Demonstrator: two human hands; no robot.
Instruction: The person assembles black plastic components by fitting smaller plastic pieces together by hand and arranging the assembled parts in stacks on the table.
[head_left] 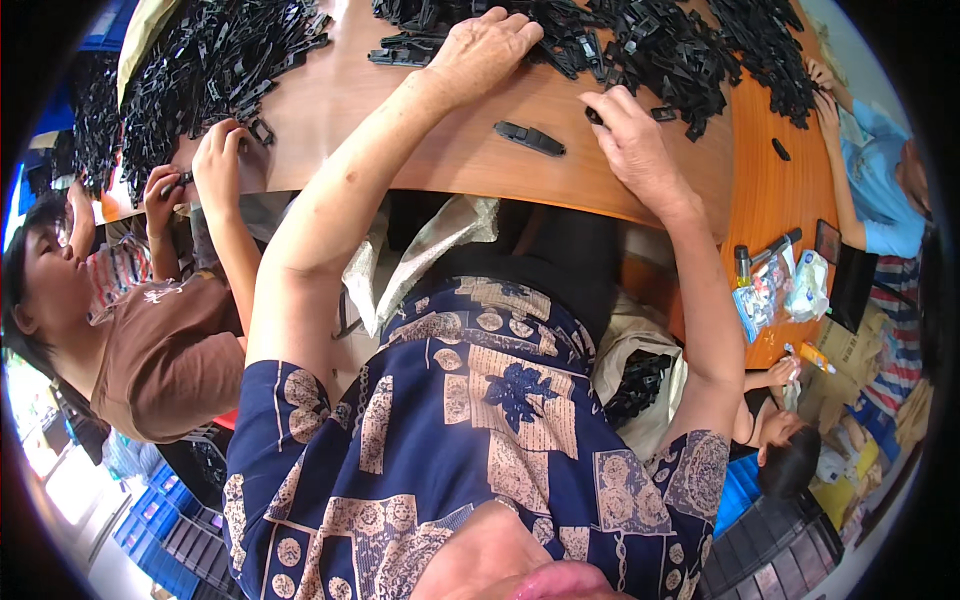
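Observation:
My left hand (488,52) reaches to the near edge of a heap of black plastic parts (410,50). Its fingers are bent and drawn together, and their tips are hidden, so whatever they grip cannot be made out. My right hand (640,145) is closed above the table, with a small black plastic part (594,116) showing between thumb and forefinger. Between my two hands, a longer black plastic piece (530,138) lies flat on the wooden table (440,150). Just beyond my right knuckles is another black piece (662,114).
More black parts are heaped at the left (200,90) and far right (665,60). A co-worker in brown (175,350) handles parts on my left; another in blue (885,180) works at the right. Plastic packets (768,290) and a phone (828,240) lie on the right-hand table.

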